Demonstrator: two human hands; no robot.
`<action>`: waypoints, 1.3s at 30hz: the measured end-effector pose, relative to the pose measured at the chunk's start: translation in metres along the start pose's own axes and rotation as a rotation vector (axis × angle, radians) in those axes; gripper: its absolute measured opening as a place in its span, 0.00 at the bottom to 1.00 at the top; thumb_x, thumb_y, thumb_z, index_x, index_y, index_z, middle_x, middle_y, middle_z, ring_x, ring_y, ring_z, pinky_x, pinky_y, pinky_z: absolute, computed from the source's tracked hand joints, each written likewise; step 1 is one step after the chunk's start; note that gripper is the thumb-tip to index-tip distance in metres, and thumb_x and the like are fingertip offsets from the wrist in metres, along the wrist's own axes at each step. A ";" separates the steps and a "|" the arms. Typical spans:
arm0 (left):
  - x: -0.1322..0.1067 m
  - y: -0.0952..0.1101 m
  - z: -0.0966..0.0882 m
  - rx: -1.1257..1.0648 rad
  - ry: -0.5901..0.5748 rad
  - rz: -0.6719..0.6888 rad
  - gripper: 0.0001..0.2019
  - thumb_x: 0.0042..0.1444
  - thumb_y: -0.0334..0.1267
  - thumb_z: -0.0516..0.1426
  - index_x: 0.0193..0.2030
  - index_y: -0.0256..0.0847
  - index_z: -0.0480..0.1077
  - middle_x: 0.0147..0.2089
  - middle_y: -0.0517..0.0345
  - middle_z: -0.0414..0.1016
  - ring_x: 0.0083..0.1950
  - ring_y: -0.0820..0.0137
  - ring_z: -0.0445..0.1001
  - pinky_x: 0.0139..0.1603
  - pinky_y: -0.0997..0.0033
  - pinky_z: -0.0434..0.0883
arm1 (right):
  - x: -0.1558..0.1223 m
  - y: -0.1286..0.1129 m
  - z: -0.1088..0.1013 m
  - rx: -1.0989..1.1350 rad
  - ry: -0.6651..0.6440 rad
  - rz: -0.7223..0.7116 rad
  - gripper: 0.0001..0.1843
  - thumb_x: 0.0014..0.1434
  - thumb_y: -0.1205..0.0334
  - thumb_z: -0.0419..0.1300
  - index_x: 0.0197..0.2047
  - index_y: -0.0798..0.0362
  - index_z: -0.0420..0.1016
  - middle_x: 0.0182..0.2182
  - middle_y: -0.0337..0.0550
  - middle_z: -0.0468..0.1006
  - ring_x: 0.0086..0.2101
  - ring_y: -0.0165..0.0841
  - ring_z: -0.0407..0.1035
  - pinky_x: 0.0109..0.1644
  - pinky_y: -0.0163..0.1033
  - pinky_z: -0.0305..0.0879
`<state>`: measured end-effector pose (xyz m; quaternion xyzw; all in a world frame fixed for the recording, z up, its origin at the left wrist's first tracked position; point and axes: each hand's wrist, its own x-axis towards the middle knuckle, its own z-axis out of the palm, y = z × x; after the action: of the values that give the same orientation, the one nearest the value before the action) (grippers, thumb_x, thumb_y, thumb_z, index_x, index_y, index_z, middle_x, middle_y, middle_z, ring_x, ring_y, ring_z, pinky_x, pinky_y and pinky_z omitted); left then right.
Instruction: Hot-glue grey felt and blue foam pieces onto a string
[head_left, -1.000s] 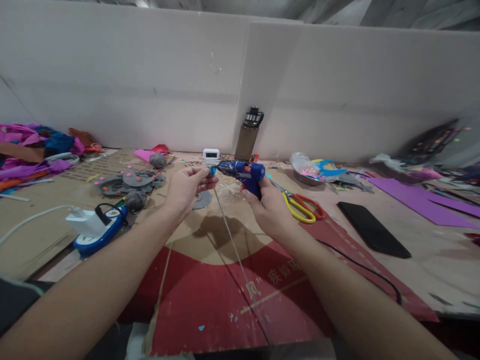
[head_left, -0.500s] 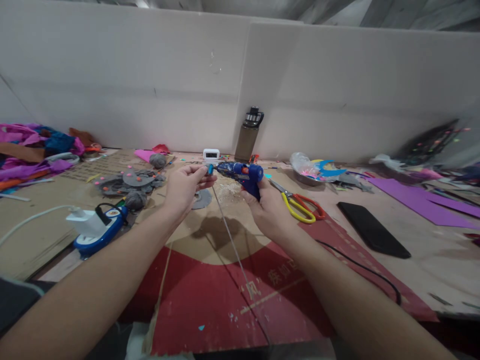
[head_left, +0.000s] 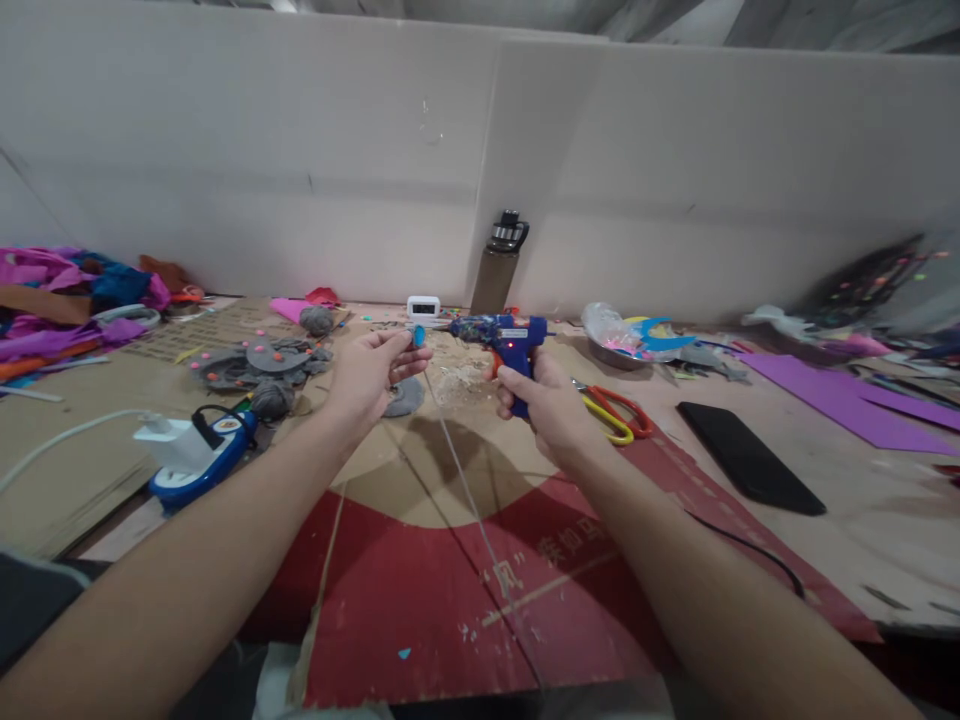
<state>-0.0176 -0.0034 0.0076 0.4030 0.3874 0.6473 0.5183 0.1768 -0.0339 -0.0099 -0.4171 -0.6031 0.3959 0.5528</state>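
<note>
My left hand (head_left: pixel 373 372) pinches a small blue piece (head_left: pixel 418 336) fixed at the top of a thin wire (head_left: pixel 465 480) that runs down toward me. My right hand (head_left: pixel 541 402) is wrapped round the grip of a blue hot glue gun (head_left: pixel 501 334). The gun's nozzle points left and stands a short way off the blue piece. Both hands hover above the cardboard-covered table (head_left: pixel 442 560).
Yellow and red scissors (head_left: pixel 611 415) lie right of my right hand, with a black phone (head_left: pixel 746 470) further right. A brown bottle (head_left: pixel 499 265) and a small white clock (head_left: pixel 423 306) stand by the wall. Grey felt pieces (head_left: pixel 259 365) and a blue power strip (head_left: pixel 202 455) lie left.
My right hand has pulled the glue gun to the right, away from the blue piece. The left hand has stayed nearly still with the piece.
</note>
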 end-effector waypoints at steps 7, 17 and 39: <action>-0.003 -0.002 0.001 0.131 -0.032 -0.017 0.04 0.52 0.33 0.60 0.32 0.36 0.69 0.28 0.55 0.75 0.26 0.74 0.75 0.23 0.79 0.67 | 0.022 0.018 -0.013 0.094 0.061 0.391 0.05 0.55 0.63 0.55 0.36 0.52 0.63 0.28 0.38 0.72 0.21 0.24 0.60 0.24 0.31 0.62; -0.010 -0.004 0.004 0.696 0.016 0.513 0.06 0.51 0.37 0.60 0.31 0.37 0.74 0.28 0.59 0.73 0.28 0.75 0.67 0.30 0.75 0.63 | 0.023 0.024 -0.018 -0.892 0.242 0.105 0.11 0.56 0.53 0.56 0.33 0.53 0.65 0.36 0.51 0.73 0.42 0.43 0.68 0.49 0.49 0.62; -0.020 -0.014 0.018 0.037 -0.196 -0.046 0.08 0.46 0.33 0.65 0.31 0.34 0.71 0.27 0.58 0.74 0.27 0.76 0.73 0.32 0.75 0.71 | -0.002 -0.001 0.032 -0.295 0.081 -0.246 0.04 0.57 0.61 0.58 0.33 0.52 0.72 0.26 0.36 0.70 0.28 0.28 0.60 0.34 0.35 0.57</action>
<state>0.0067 -0.0190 -0.0008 0.4648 0.3558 0.5856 0.5608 0.1454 -0.0370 -0.0122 -0.4321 -0.6782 0.2156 0.5539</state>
